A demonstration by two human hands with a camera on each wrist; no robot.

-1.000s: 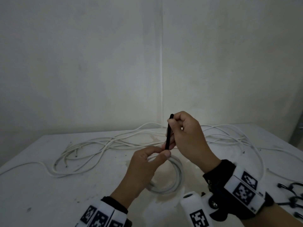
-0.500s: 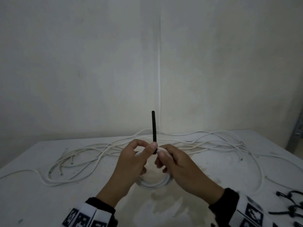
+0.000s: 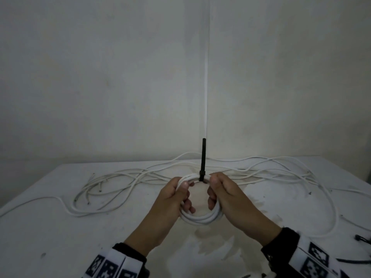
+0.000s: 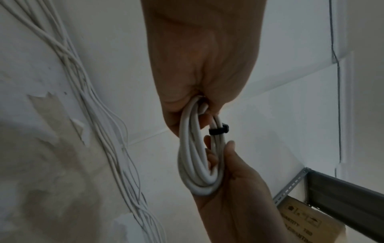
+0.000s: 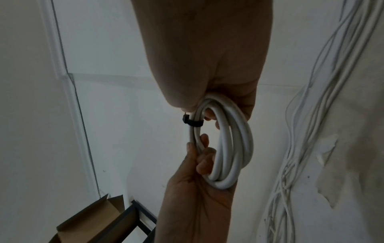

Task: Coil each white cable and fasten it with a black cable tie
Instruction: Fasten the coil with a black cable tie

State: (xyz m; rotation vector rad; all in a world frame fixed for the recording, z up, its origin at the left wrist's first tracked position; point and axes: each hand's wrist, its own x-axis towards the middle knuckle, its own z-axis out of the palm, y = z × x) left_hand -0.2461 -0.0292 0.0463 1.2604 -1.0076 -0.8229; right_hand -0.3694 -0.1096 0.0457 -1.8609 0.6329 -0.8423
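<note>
A coiled white cable (image 3: 200, 220) hangs upright between my hands, above the white table (image 3: 60, 227). A black cable tie (image 3: 203, 157) is cinched round the top of the coil, and its long tail stands straight up, free. My left hand (image 3: 185, 194) grips the coil's left side, thumb on the front. My right hand (image 3: 213, 192) grips the right side just beside the tie's head. In the left wrist view the tie (image 4: 218, 130) wraps the coil (image 4: 193, 156). The right wrist view shows the tie (image 5: 192, 122) on the coil (image 5: 232, 148).
Several loose white cables (image 3: 130, 177) sprawl across the back of the table and loop down its right side. Spare black ties (image 3: 361, 238) lie at the right edge. A cardboard box (image 5: 93, 218) and a metal rack (image 4: 343, 194) stand beyond the table.
My right hand has let go of the tie's tail and dropped to the coil's right side. My left hand shifted from pinching at the tie to gripping the left side. The coil now stands upright.
</note>
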